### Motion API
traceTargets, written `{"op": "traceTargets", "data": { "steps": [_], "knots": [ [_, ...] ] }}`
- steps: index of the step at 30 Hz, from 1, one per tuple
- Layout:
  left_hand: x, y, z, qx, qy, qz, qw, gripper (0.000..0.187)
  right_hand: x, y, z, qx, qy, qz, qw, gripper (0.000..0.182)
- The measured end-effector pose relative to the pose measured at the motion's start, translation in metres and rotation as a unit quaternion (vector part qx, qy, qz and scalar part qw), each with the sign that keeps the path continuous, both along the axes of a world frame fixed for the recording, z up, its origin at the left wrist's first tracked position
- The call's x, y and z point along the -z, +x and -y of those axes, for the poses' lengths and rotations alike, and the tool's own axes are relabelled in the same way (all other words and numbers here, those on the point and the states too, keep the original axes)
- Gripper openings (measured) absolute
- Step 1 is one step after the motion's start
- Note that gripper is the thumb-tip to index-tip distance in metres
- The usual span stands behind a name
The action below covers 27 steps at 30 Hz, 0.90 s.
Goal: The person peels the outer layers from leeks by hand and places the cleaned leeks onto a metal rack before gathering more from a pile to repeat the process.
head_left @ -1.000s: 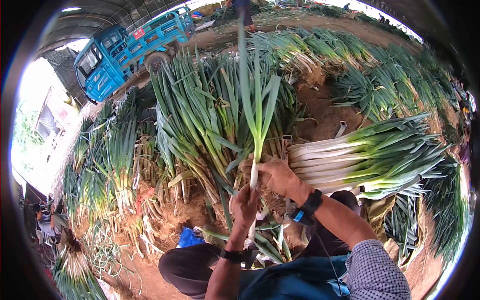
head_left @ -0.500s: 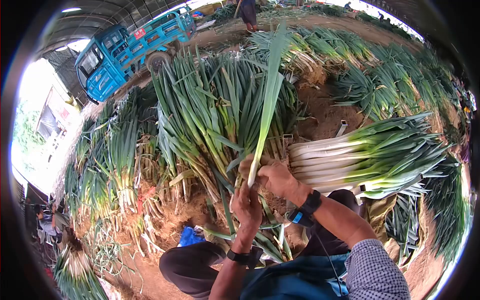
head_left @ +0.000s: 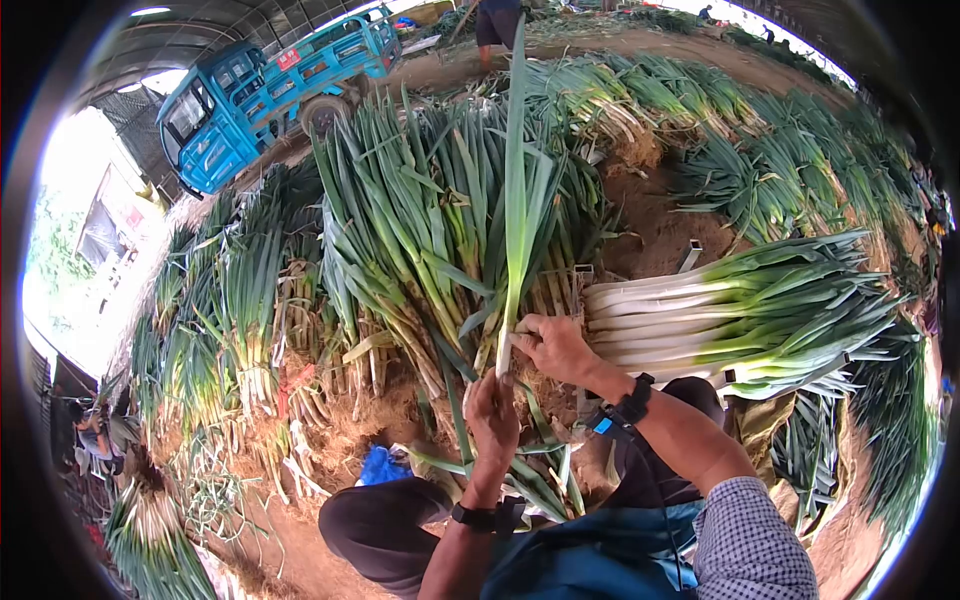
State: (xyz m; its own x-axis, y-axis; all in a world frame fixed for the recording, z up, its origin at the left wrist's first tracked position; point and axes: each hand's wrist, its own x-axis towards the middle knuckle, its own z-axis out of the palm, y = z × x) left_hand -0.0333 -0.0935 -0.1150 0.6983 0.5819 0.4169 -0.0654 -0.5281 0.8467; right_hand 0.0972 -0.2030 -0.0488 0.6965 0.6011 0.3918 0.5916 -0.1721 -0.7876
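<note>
One long leek (head_left: 517, 225) stands upright in front of me, its white base low and its green leaves pointing up. My left hand (head_left: 491, 408) is wrapped round the bottom of its white stem. Just above, my right hand (head_left: 556, 347) pinches the stem with thumb and fingers. Behind the leek is a large heap of untrimmed leeks (head_left: 410, 220) with brown, dirty bases. To the right of my right hand lies a stack of clean white-stemmed leeks (head_left: 700, 315), between small metal posts.
A blue three-wheeled truck (head_left: 230, 115) stands at the back left. More leek bundles lie left and back right. A person (head_left: 497, 25) stands at the back, another (head_left: 95, 440) is at the far left. A blue plastic piece (head_left: 381, 466) lies by my left knee.
The leek has tilted from leaning right to nearly upright. My right hand has opened its hold slightly and shifted on the stem. The view has moved a little.
</note>
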Motion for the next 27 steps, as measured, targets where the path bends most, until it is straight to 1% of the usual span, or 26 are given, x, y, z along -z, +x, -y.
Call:
{"op": "traceTargets", "data": {
  "steps": [1, 2, 3, 4, 7, 10, 11, 12, 13, 15, 16, 18, 19, 21, 22, 24, 25, 27],
  "knots": [
    [0.002, 0.000, 0.000, 0.000, 0.013, 0.010, 1.000, 0.023, 0.001, -0.002, 0.000, 0.017, 0.013, 0.072, 0.997, 0.015],
    [0.004, -0.002, 0.000, 0.037, -0.106, -0.002, 0.994, 0.025, 0.001, -0.002, 0.002, 0.038, 0.008, 0.065, 0.997, 0.013],
    [0.001, -0.006, 0.002, 0.072, -0.223, -0.012, 0.972, 0.027, 0.001, 0.001, 0.003, 0.057, 0.004, 0.060, 0.997, 0.012],
    [-0.003, -0.009, 0.002, 0.105, -0.337, -0.022, 0.935, 0.030, 0.001, 0.003, 0.002, 0.075, -0.001, 0.055, 0.996, 0.011],
    [-0.013, -0.017, -0.005, 0.147, -0.382, -0.037, 0.912, 0.034, 0.020, 0.017, 0.011, 0.042, -0.164, 0.095, 0.981, 0.010],
    [-0.023, -0.024, -0.009, 0.140, -0.395, -0.039, 0.907, 0.036, 0.023, 0.010, 0.013, -0.006, -0.080, 0.149, 0.986, 0.013],
    [-0.027, -0.028, -0.012, 0.160, -0.406, -0.043, 0.899, 0.037, 0.021, 0.012, 0.012, -0.045, -0.027, -0.014, 0.999, 0.015],
    [-0.030, -0.030, -0.011, 0.166, -0.422, -0.040, 0.890, 0.037, 0.009, 0.014, 0.009, -0.082, 0.027, -0.177, 0.980, 0.018],
    [-0.034, -0.031, -0.011, 0.173, -0.437, -0.039, 0.882, 0.038, -0.001, 0.012, 0.008, -0.114, 0.080, -0.336, 0.931, 0.022],
    [-0.037, -0.031, -0.009, 0.189, -0.468, -0.030, 0.863, 0.037, -0.014, 0.004, 0.009, -0.137, 0.104, -0.387, 0.906, 0.023],
    [-0.036, -0.031, -0.008, 0.190, -0.462, -0.035, 0.866, 0.036, -0.018, 0.002, 0.009, -0.147, 0.116, -0.411, 0.892, 0.025],
    [-0.030, -0.031, -0.007, 0.189, -0.452, -0.041, 0.871, 0.034, -0.012, 0.002, 0.004, -0.158, 0.108, -0.380, 0.905, 0.026],
    [-0.027, -0.030, -0.007, 0.177, -0.416, -0.049, 0.891, 0.033, -0.010, 0.003, 0.001, -0.166, 0.104, -0.365, 0.910, 0.027],
    [-0.021, -0.031, -0.007, 0.150, -0.342, -0.067, 0.925, 0.033, -0.006, 0.002, -0.002, -0.142, 0.089, -0.359, 0.918, 0.024],
    [-0.016, -0.029, -0.006, 0.125, -0.298, -0.049, 0.945, 0.031, -0.006, 0.002, -0.002, -0.128, 0.082, -0.355, 0.922, 0.023],
    [-0.014, -0.026, -0.003, 0.071, -0.210, -0.011, 0.975, 0.027, -0.004, -0.002, 0.000, -0.087, 0.043, -0.177, 0.979, 0.020],
    [-0.017, -0.028, -0.005, 0.044, -0.123, -0.041, 0.991, 0.027, -0.003, -0.003, 0.000, -0.067, 0.022, -0.085, 0.994, 0.020],
    [-0.021, -0.028, -0.006, 0.013, -0.016, -0.004, 1.000, 0.028, -0.002, -0.010, 0.000, -0.030, -0.013, 0.026, 0.999, 0.017]
  ]
}}
